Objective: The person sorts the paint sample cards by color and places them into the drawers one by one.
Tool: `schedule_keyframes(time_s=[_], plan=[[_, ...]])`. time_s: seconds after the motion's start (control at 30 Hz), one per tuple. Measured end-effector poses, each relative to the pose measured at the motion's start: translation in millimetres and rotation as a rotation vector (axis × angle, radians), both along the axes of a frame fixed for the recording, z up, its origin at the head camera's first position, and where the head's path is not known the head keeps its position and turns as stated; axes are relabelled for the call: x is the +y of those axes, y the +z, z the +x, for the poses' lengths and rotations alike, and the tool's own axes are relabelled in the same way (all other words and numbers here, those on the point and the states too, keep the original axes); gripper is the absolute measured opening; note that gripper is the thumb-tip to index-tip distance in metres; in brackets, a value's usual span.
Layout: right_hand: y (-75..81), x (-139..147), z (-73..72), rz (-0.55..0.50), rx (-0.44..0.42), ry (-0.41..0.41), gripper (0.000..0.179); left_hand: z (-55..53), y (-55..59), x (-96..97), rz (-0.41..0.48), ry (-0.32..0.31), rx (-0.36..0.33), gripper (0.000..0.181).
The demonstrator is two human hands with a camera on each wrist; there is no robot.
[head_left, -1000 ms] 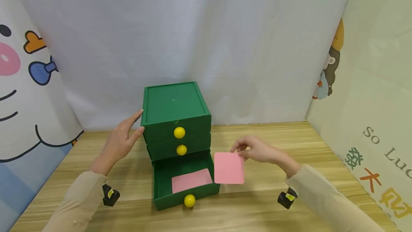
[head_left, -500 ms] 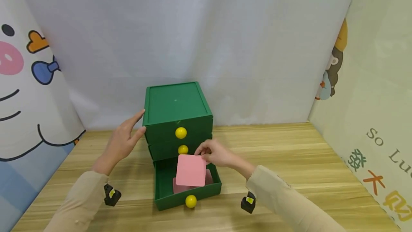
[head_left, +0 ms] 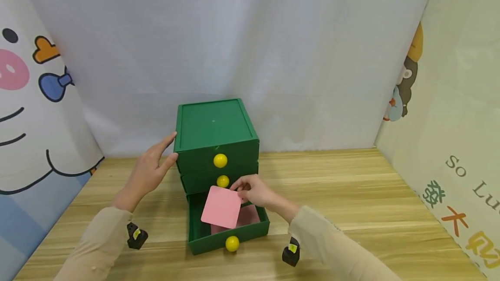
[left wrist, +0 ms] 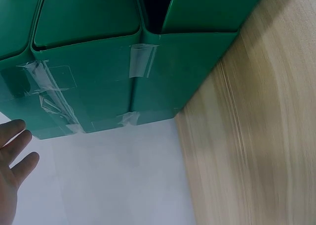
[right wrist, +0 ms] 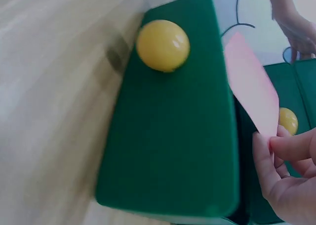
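Observation:
A green three-drawer box (head_left: 215, 125) with yellow ball knobs stands on the table, its bottom drawer (head_left: 250, 230) pulled out. My right hand (head_left: 255, 192) pinches a square pink card (head_left: 222, 207) by a corner, tilted over that drawer. Beneath it, another pink sheet (head_left: 250, 215) lies in the drawer, partly hidden by the held card. In the right wrist view, thumb and fingers grip the card (right wrist: 252, 86) just behind the drawer front (right wrist: 173, 121). My left hand (head_left: 150, 168) rests at the box's left side, fingers extended, fingertips right at its edge.
The wooden table (head_left: 332, 194) spreads around the box. A pale curtain (head_left: 312, 77) hangs behind, with printed cloth panels (head_left: 441, 120) to the right and left. Clear tape (left wrist: 143, 60) joins the drawer units along the box's side. Black wrist cameras (head_left: 291, 253) hang below both sleeves.
My right hand has carried the pink card left from beside the box to over the open bottom drawer, then tilted it. The left hand keeps its place at the box's side.

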State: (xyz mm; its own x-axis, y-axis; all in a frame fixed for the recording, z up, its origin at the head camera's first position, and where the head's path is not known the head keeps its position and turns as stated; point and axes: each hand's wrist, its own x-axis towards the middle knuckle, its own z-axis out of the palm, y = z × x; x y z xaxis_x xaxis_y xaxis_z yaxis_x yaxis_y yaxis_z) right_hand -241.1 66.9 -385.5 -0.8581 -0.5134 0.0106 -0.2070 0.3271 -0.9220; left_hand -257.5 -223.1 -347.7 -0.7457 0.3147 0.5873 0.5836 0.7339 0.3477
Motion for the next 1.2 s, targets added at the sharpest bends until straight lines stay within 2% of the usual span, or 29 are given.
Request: schedule_keyframes(time_s=[0.33,0.6,0.9,1.2], plan=[[-17.8,-14.8,5.5,0.019,-0.013,-0.021,0.017,0.4,0.0,-0.3,-0.002,0.009,-0.006,0.053],[-24.7,-21.9,4.6,0.040,-0.016,-0.043,0.020,2.0,1.4,0.5,0.000,0.013,-0.003,0.053],[-30.7,-28.2,1.7,0.056,-0.036,-0.150,0.024,1.7,2.4,0.9,0.005,0.011,-0.010,0.053],[-34.4,-33.7,4.0,0.096,-0.029,-0.092,0.028,1.3,0.0,-0.3,0.006,0.004,0.002,0.053]])
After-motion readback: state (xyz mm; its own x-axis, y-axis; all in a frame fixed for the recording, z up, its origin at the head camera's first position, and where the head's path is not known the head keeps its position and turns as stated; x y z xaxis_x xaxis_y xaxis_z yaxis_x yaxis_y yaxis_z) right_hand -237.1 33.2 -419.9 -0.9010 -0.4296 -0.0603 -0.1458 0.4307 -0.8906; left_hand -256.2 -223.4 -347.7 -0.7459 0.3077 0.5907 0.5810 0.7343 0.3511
